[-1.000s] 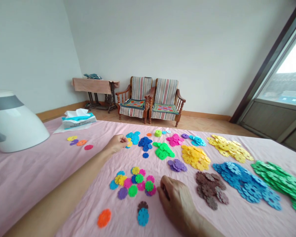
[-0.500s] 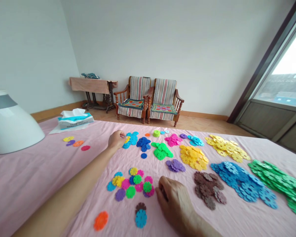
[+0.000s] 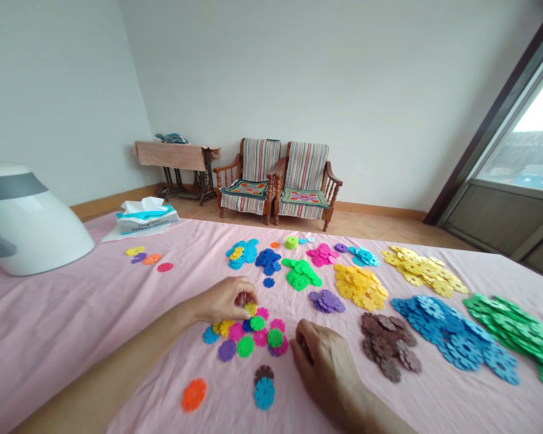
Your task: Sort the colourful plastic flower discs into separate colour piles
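My left hand (image 3: pixel 228 299) is over a mixed group of snowflake-shaped plastic discs, thumb and fingers closed at a yellow disc (image 3: pixel 250 309) on its far edge. Around it lie pink, green, purple and blue discs, some overlapping, among them a green disc (image 3: pixel 245 346) and a purple disc (image 3: pixel 227 350). My right hand (image 3: pixel 322 361) rests on the cloth just right of this group, fingers curled; its palm side is hidden. Nearer me are a light blue disc (image 3: pixel 265 394) overlapping a brown one, and an orange disc (image 3: pixel 194 395).
Single-colour piles spread to the right: brown (image 3: pixel 384 340), blue (image 3: pixel 452 337), green (image 3: pixel 516 328), yellow (image 3: pixel 361 287) and purple (image 3: pixel 327 301). A light blue pile (image 3: pixel 245 252) has yellow discs on it. A white kettle (image 3: pixel 36 226) and tissue pack (image 3: pixel 147 220) stand left on the pink cloth (image 3: pixel 131 313).
My left hand has come back from the light blue pile to the mixed group; yellow discs now show on that pile. My right hand has stayed in place. The view has shifted slightly.
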`<state>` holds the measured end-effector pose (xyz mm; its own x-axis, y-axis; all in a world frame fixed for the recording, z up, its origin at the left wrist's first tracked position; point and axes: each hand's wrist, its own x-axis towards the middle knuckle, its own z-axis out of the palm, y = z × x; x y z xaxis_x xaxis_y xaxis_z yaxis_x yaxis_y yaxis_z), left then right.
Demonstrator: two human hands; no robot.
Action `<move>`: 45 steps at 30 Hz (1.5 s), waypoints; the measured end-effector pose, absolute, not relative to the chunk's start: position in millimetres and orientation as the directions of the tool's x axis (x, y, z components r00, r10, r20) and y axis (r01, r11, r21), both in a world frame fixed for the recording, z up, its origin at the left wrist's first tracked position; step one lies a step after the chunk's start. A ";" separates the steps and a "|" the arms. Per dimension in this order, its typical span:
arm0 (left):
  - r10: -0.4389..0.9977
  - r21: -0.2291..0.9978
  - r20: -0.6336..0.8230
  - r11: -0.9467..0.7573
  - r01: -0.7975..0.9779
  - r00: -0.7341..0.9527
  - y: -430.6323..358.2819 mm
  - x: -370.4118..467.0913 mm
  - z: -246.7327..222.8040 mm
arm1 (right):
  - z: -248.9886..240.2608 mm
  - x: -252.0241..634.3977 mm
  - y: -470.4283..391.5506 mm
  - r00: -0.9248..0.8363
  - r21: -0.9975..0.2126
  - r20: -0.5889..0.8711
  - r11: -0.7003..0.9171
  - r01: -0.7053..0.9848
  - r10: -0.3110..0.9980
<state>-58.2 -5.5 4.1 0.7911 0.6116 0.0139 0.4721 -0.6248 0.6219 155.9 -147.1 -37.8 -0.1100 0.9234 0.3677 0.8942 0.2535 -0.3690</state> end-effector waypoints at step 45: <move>0.903 0.674 0.248 -0.420 0.607 0.350 -2.1 -74.5 -29.6 | -29.7 157.0 -141.3 -0.101 -0.507 0.292 0.243 0.827 0.951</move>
<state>-74.5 -2.1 -29.6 0.3495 0.9034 0.2483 0.6072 -0.4202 0.6743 157.0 -141.3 -29.7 -0.1007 0.9512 0.2916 0.8269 0.2430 -0.5071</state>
